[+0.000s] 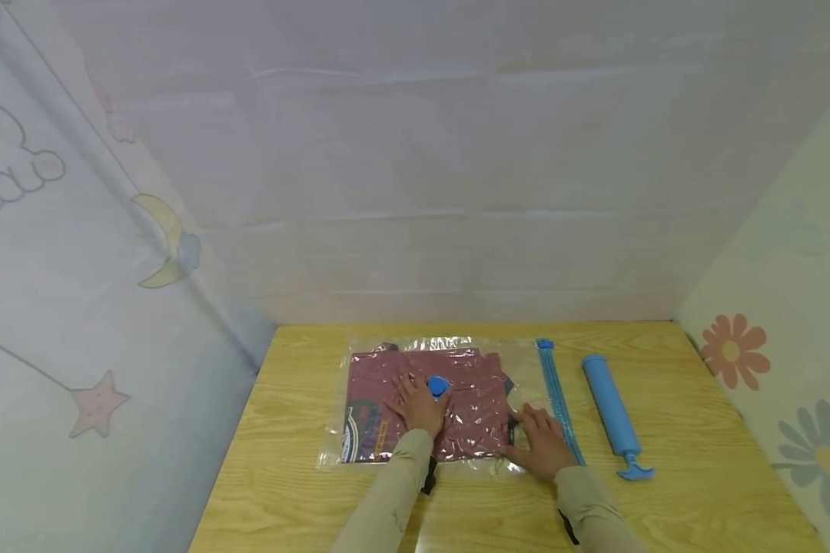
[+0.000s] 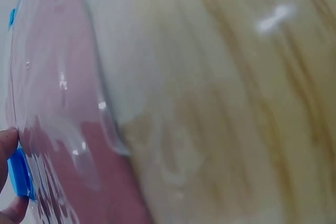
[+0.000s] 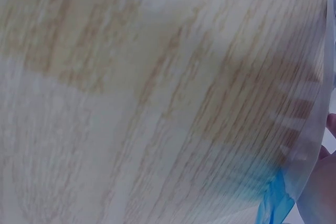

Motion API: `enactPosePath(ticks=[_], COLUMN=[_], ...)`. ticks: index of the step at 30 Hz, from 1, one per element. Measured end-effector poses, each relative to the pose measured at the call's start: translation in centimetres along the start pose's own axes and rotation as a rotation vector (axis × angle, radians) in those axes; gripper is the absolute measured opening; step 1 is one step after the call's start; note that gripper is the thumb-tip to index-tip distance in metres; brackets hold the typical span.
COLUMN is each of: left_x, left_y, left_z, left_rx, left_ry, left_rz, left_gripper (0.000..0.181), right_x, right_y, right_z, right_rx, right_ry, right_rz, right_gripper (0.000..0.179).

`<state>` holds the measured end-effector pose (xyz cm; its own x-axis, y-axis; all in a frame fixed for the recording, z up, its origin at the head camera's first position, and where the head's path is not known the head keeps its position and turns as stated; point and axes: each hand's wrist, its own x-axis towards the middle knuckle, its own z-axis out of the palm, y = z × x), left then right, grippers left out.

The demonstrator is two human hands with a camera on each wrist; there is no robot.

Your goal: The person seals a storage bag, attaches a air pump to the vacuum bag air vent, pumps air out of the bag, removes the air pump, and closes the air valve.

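Observation:
A clear vacuum storage bag (image 1: 526, 361) lies flat on the table with a folded dark-red garment (image 1: 473, 384) inside, printed at its lower left. My left hand (image 1: 420, 407) rests on the bag with fingers spread, beside the round blue valve cap (image 1: 437, 385). In the left wrist view, a finger and thumb lie on either side of the valve cap (image 2: 20, 172). My right hand (image 1: 541, 444) lies with fingers extended on the bag's right part, near the garment's edge and the blue zip seal (image 1: 559, 399). The right wrist view shows only a sliver of that hand (image 3: 317, 182).
A blue hand pump (image 1: 612, 407) with a T-shaped handle lies on the wooden table (image 1: 692, 430) to the right of the bag. A blue slider (image 1: 545, 344) sits at the zip seal's far end. Printed cloth walls (image 1: 456, 192) enclose the table's back and sides.

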<state>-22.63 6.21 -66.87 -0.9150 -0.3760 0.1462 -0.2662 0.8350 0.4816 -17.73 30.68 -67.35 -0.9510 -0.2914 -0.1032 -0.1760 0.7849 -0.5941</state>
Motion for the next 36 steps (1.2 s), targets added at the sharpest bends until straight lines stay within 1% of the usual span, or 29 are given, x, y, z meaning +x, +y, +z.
enactPosePath(ticks=[1,5,8,13,20,24,28,36], left_x=[0.0,0.0,0.0,0.0,0.1,0.1,0.0,-0.2], left_y=[0.1,0.6,0.9,1.3,1.5,1.5,1.5,1.2], left_z=[-0.1,-0.7,-1.0,-1.2,-0.9,-0.9,-1.0,-1.0], left_rx=[0.007,0.009,0.015,0.017,0.005,-0.043,-0.098,-0.131], left_ry=[0.006,0.034,0.033,0.033,0.002,-0.005,-0.030,-0.069], left_rz=[-0.003,-0.009,-0.019,-0.017,-0.020,0.009,0.031,0.056], left_gripper=[0.093,0.086,0.078,0.070,0.062,0.053,0.046,0.038], right_x=[0.0,0.1,0.1,0.0,-0.3,-0.2,0.0,0.0], right_y=[0.0,-0.1,-0.1,-0.1,-0.2,0.0,0.3,0.8], right_z=[0.0,0.0,-0.1,-0.4,-0.8,-0.9,-0.7,-0.3], right_rx=[-0.004,-0.010,-0.011,-0.017,-0.016,-0.025,-0.022,-0.029], right_ry=[0.001,0.014,0.013,-0.002,-0.010,-0.013,-0.006,0.008], right_rz=[0.001,-0.005,-0.009,0.003,0.016,0.024,0.033,0.031], right_gripper=[0.085,0.086,0.086,0.086,0.087,0.087,0.086,0.088])
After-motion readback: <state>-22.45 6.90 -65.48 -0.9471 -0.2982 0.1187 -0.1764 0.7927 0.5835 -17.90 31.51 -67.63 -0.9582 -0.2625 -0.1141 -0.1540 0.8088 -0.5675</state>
